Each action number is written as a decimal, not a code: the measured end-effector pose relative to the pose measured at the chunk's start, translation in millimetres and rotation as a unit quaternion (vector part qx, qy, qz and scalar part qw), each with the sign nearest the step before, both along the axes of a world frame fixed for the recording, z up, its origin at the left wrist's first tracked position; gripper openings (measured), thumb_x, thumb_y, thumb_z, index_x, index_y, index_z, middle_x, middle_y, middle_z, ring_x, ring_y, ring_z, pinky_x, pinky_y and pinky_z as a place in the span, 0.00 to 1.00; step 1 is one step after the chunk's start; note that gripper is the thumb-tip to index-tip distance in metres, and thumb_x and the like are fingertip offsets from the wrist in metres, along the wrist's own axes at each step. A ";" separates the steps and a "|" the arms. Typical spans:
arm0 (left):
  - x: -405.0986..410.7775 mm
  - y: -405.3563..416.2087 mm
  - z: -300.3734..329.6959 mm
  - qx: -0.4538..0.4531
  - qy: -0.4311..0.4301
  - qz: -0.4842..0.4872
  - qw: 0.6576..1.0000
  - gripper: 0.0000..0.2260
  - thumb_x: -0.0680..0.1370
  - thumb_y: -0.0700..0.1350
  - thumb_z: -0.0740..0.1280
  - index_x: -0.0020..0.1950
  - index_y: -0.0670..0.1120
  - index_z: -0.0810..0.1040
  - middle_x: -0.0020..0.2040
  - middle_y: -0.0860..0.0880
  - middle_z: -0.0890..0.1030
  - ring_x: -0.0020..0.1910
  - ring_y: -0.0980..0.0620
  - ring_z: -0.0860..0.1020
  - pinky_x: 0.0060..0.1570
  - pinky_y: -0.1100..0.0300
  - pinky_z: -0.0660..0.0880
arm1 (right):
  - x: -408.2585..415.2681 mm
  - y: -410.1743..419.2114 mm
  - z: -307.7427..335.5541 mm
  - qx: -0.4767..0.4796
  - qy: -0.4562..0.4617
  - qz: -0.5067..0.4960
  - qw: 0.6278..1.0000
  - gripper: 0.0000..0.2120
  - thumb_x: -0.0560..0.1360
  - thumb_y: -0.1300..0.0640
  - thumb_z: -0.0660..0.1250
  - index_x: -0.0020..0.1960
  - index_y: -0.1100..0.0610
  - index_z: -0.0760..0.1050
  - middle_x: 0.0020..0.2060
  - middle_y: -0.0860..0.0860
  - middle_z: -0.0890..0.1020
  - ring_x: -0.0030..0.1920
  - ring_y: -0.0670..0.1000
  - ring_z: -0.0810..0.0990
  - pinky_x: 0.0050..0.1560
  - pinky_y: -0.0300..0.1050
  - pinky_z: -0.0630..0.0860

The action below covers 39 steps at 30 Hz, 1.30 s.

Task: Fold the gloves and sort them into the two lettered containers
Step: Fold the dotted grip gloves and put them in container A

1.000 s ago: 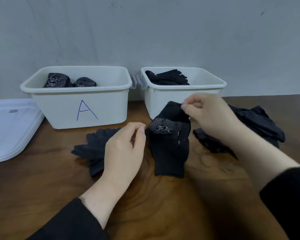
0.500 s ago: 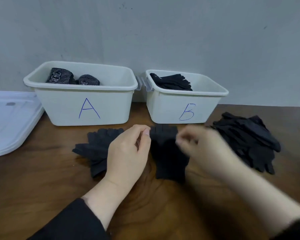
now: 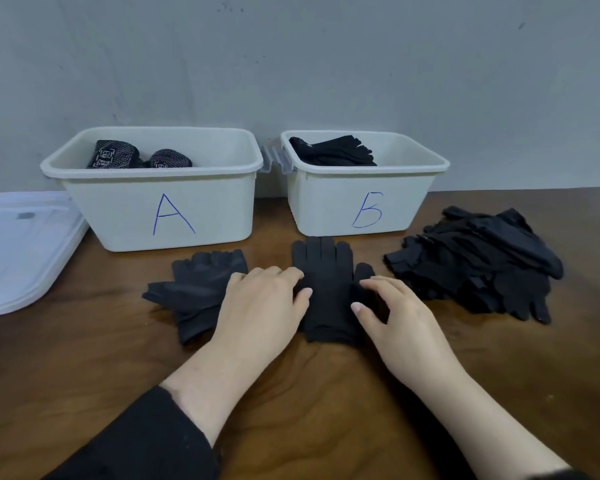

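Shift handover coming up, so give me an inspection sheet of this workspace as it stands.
Surface: brown wooden table, bare wood in front.
Job's things: bin A holds rolled gloves; bin B holds flat gloves. One glove lies flat, fingers toward bin B. A crumpled glove lies to its left; a glove pile to its right.
Clutter: white lids stacked at the left edge.
Grippers: left hand and right hand rest on the flat glove's sides, fingers only loosely bent.
Cables: nothing seen.
Surroundings: plain grey wall behind the bins.
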<state>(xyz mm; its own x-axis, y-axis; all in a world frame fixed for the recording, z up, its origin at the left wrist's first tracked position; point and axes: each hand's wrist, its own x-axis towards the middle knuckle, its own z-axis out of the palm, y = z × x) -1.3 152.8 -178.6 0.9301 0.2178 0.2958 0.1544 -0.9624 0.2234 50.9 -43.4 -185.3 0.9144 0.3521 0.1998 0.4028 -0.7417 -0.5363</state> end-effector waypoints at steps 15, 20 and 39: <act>23.5 -20.0 -5.0 -0.079 -0.018 0.049 0.995 0.19 0.82 0.49 0.62 0.73 0.58 0.67 0.60 0.54 0.80 0.60 0.51 0.74 0.60 0.51 0.65 | 11.0 18.5 -4.0 0.035 0.008 0.043 0.998 0.19 0.81 0.59 0.65 0.71 0.46 0.74 0.72 0.39 0.70 0.71 0.40 0.67 0.65 0.30 0.60; 27.4 -18.8 -7.2 -0.093 -0.022 0.058 0.994 0.18 0.82 0.45 0.61 0.71 0.58 0.69 0.55 0.55 0.81 0.57 0.52 0.74 0.59 0.52 0.63 | 12.6 19.0 -7.6 0.029 0.004 0.046 0.999 0.19 0.82 0.59 0.65 0.71 0.45 0.74 0.72 0.37 0.69 0.69 0.37 0.66 0.61 0.24 0.57; -26.3 37.5 1.4 0.022 -0.064 0.054 0.996 0.09 0.78 0.52 0.67 0.57 0.55 0.80 0.56 0.55 0.76 0.55 0.52 0.74 0.56 0.52 0.67 | -3.5 68.2 -10.5 0.040 -0.066 0.136 0.988 0.15 0.79 0.48 0.68 0.65 0.49 0.79 0.60 0.42 0.73 0.61 0.45 0.71 0.64 0.46 0.72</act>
<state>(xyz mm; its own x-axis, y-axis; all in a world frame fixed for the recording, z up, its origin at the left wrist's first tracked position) -27.6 190.3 -177.2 0.8557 0.2987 0.4226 0.2302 -0.9511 0.2062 47.3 24.7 -195.9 0.7519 0.5597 0.3484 0.6521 -0.5539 -0.5176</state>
